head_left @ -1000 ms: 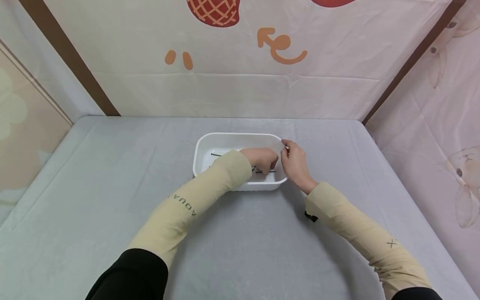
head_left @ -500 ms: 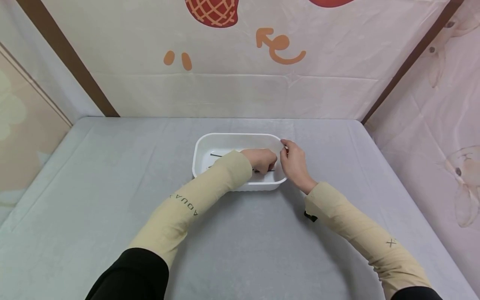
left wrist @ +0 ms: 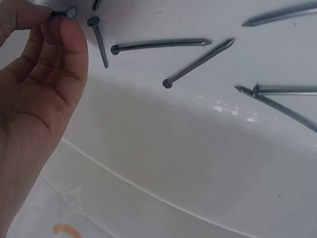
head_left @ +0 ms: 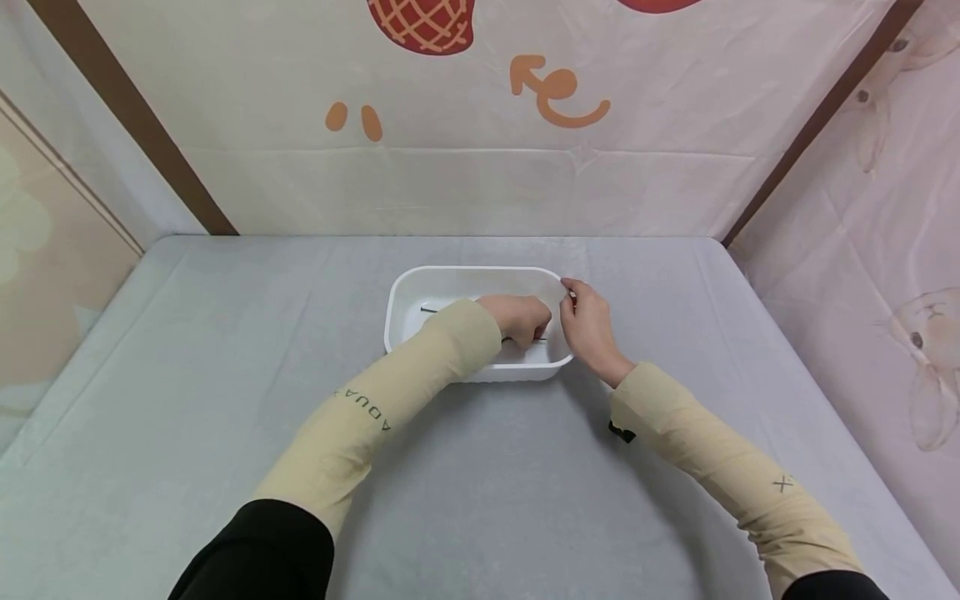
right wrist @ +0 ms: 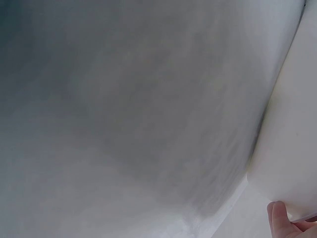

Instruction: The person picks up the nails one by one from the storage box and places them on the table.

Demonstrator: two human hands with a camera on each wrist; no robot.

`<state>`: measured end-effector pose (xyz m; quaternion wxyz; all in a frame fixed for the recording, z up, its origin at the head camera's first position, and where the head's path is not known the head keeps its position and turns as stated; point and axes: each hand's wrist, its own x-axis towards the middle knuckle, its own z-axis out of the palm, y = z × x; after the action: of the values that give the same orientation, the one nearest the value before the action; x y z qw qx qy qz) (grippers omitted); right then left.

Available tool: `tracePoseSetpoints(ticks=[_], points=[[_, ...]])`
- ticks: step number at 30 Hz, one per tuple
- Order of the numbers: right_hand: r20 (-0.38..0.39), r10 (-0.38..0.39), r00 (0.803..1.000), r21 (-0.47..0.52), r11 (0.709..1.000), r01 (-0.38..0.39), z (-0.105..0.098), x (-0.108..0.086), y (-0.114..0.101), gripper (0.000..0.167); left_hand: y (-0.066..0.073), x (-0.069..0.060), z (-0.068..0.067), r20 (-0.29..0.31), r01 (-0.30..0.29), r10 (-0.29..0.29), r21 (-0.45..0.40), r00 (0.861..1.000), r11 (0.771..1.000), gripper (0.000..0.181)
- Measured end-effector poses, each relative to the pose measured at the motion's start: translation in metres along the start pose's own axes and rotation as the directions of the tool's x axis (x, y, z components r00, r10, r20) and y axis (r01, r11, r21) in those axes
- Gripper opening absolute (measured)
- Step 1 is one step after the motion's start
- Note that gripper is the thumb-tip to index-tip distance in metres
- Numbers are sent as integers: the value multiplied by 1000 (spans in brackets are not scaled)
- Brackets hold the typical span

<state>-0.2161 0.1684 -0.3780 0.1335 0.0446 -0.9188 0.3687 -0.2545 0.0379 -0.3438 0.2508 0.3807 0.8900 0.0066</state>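
Inside a white plastic tray (head_left: 472, 275) my left hand (head_left: 517, 318) reaches down to the floor of it. In the left wrist view this hand (left wrist: 39, 106) pinches a steel nail (left wrist: 64, 13) between thumb and fingertips, its flat head showing. Beside it lie several loose nails, among them a short-looking nail (left wrist: 100, 42), a nail (left wrist: 163, 45) and a slanted nail (left wrist: 199, 63). My right hand (head_left: 588, 331) grips the tray's right rim with thumb and fingers. In the right wrist view only fingers (right wrist: 281, 220) of it appear at the tray's outer wall (right wrist: 287, 134).
A grey cloth-covered table (head_left: 465, 483) carries the tray. Printed cloth walls stand behind and on both sides. One more nail (head_left: 428, 310) lies at the tray's left; my left sleeve (head_left: 405, 383) hides part of the floor and front rim.
My left hand shifts slightly to the left inside the tray. The right hand stays on the rim and the tray keeps its place.
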Motion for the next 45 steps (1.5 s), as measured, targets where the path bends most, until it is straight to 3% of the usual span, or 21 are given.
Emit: tracePoseSetpoints(ticks=[5,13,23,36,45], points=[[-4,-7,1000,-5,1000,7,0,0,-1,36,1,-4,-5,13,19,-19,1,1000,1000,14],[-7,-17,1000,-9,1000,17,1,0,0,35,-3,-7,-14,18,-30,30,-6,999,1000,20],[-7,-8,1000,-5,1000,8,0,-1,0,35,-6,-9,-22,28,-19,19,6,999,1000,25],[-3,-7,1000,-14,1000,7,1,-1,-1,35,-12,-12,-32,0,9,-9,0,1000,1000,20],[2,5,1000,-23,1000,-5,0,0,-2,35,-13,-22,-39,-19,12,-12,-13,1000,1000,25]])
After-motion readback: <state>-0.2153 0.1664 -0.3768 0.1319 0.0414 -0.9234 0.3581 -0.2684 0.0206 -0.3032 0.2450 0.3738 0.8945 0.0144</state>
